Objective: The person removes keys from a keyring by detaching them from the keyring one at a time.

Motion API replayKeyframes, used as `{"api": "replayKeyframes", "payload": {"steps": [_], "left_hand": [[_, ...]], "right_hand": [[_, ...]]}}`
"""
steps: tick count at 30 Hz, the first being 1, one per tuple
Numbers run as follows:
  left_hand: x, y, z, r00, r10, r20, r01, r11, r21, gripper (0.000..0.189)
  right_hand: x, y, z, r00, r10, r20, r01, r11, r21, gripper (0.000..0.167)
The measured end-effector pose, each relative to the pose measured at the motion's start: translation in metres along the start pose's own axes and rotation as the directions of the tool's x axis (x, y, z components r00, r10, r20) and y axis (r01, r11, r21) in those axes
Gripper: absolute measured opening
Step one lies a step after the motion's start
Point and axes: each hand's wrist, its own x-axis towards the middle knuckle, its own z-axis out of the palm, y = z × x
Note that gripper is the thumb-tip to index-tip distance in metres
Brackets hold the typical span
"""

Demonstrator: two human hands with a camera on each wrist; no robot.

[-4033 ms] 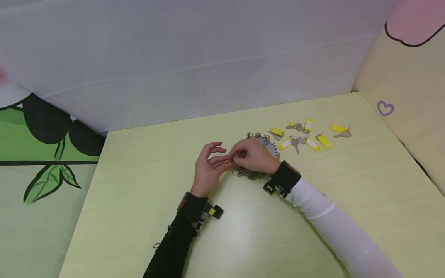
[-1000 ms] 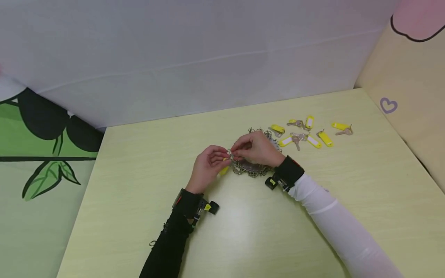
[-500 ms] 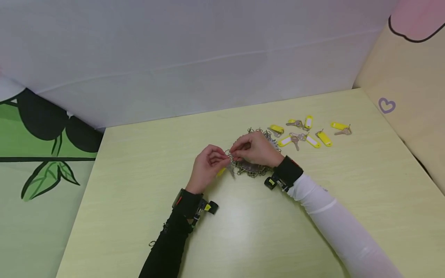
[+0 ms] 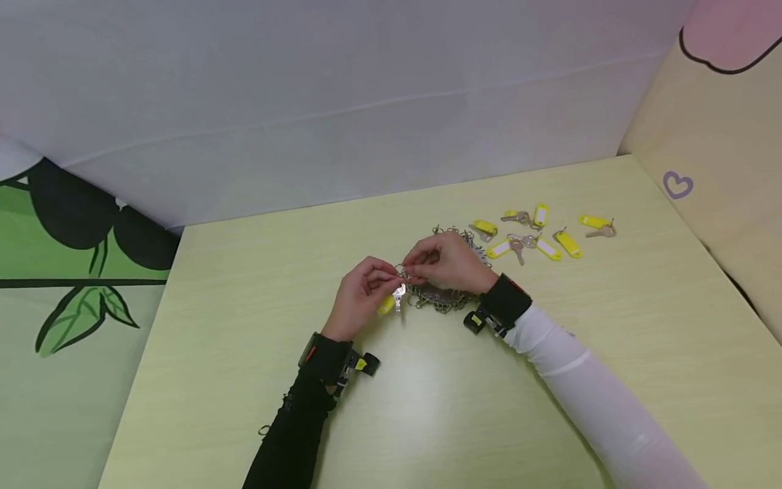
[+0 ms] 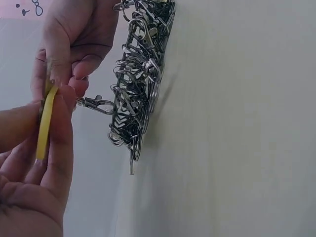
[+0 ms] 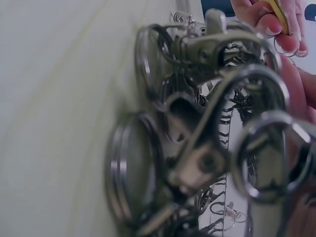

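Observation:
In the head view my left hand (image 4: 360, 299) pinches a yellow key tag (image 4: 385, 304) on a ring. A silver key (image 4: 399, 299) hangs below its fingertips. The left wrist view shows the tag (image 5: 45, 123) edge-on between thumb and fingers. My right hand (image 4: 452, 261) meets the left fingertips, its thumb and forefinger pinching the end of a swivel snap hook (image 5: 96, 104) that sticks out from a round metal rack (image 4: 440, 295). The rack's rim is crowded with snap hooks and rings. The right hand covers much of the rack. In the right wrist view a thin ring (image 6: 286, 49) shows at the fingertips.
Several keys with yellow tags lie to the right of the rack, among them a tag (image 4: 568, 243) and, farthest right, a key (image 4: 601, 231). The pale table (image 4: 275, 272) meets a white backdrop (image 4: 366, 136) behind and a cream panel (image 4: 733, 170) at right.
Compared with four seconds ago, the key and yellow tag now dangle in sight below the left fingers, which are more folded in. In the last second the key has swung into view; both hands hardly moved.

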Motion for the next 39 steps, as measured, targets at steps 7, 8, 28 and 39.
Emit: {"api": "replayKeyframes", "payload": {"steps": [7, 8, 28, 39], "left_hand": [[0.000, 0.004, 0.002, 0.998, 0.030, -0.050, -0.029, 0.999, 0.016, 0.026], [0.000, 0.005, 0.003, 0.998, 0.037, -0.058, -0.035, 0.998, 0.048, 0.028], [-0.003, 0.020, 0.025, 0.947, 0.099, -0.305, 0.011, 0.940, 0.341, 0.021], [-0.002, 0.013, 0.015, 0.957, 0.023, -0.290, 0.039, 0.978, 0.206, 0.008]], "right_hand": [[0.002, 0.001, 0.001, 1.000, 0.005, -0.008, -0.005, 1.000, 0.022, 0.012], [0.002, 0.001, 0.001, 1.000, 0.008, -0.009, -0.008, 1.000, 0.018, 0.012], [-0.001, -0.005, 0.005, 0.971, -0.239, 0.027, 0.237, 0.933, -0.270, 0.011], [-0.001, -0.001, 0.008, 0.928, -0.364, 0.077, 0.369, 0.872, -0.321, 0.016]]}}
